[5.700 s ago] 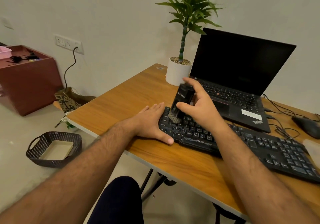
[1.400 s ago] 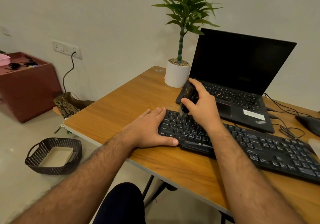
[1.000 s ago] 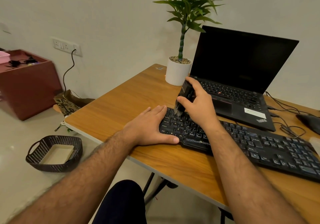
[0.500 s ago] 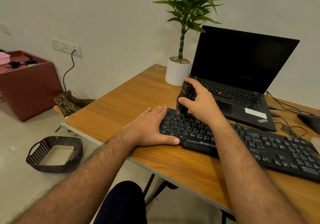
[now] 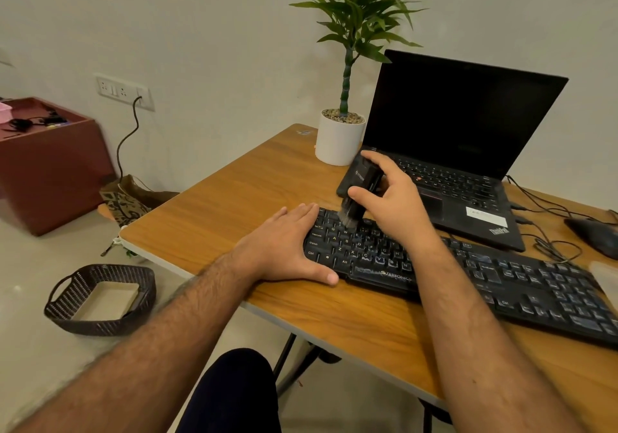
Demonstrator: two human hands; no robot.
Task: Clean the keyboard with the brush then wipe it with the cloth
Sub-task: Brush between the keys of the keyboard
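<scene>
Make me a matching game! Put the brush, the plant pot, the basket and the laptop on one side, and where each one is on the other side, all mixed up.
Things:
1. brush
2. plant pot
3. basket
4. laptop

Places:
A. on the floor, beside the table
B. open on the table, behind the keyboard
C. in the right hand, bristles on the keys
D. at the table's back edge, left of the laptop

Pairs: 1-C, 2-D, 3-A, 4-B
</scene>
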